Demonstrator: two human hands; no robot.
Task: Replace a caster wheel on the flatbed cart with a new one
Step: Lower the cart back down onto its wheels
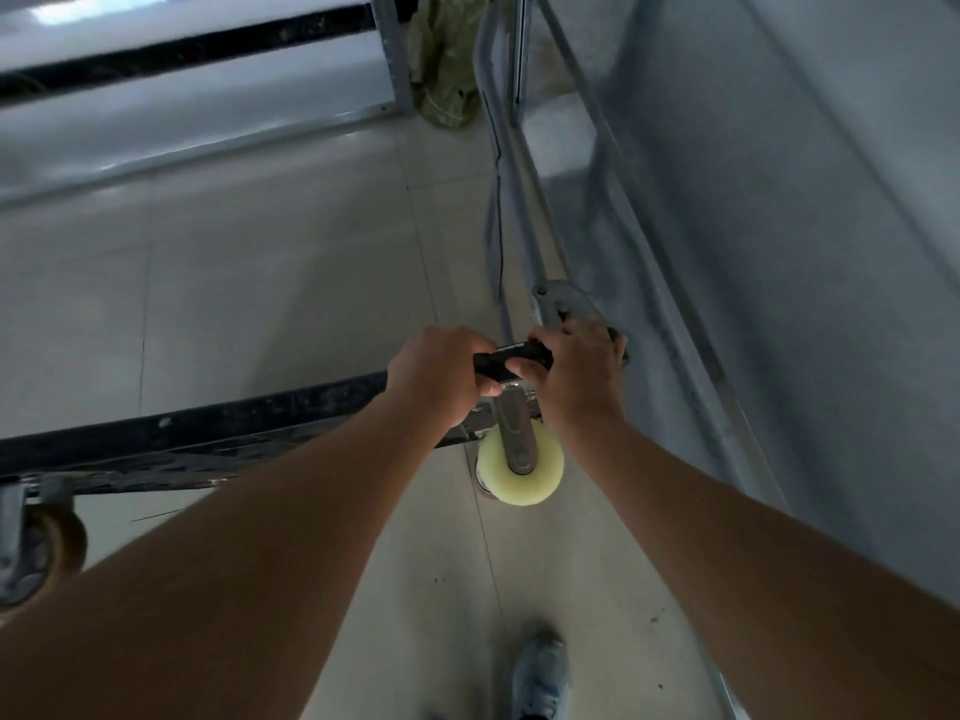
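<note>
— While the cart (218, 433) stood tipped on its edge on the tiled floor (270, 262), where was the new wheel?

— At the corner nearest the person. The pale, translucent caster wheel (521, 467) hung just below the black deck edge, with its grey metal fork (517, 433) running up toward the hands.

— And the hands?

— Both were up at that corner, close together. The left hand (436, 374) had its fingers curled round one end of a short black tool (511, 360), and the right hand (576, 371) gripped the other end, thumb laid across the bar. The middle of the tool showed between them; what its head was seated on I could not tell.

— Anything of the old wheels?

— One brownish caster (49, 545) in a grey bracket sat at the far left corner of the deck, well apart from the pale one.

— What lay behind the hands?

— A grey tubular handle (524, 210) ran away from that corner, with a metal hinge plate (563, 301) just above the right hand. A crumpled green bag (447, 59) lay by a shelf post at the top, and a light sneaker (540, 678) stood on the floor below the wheel.
</note>
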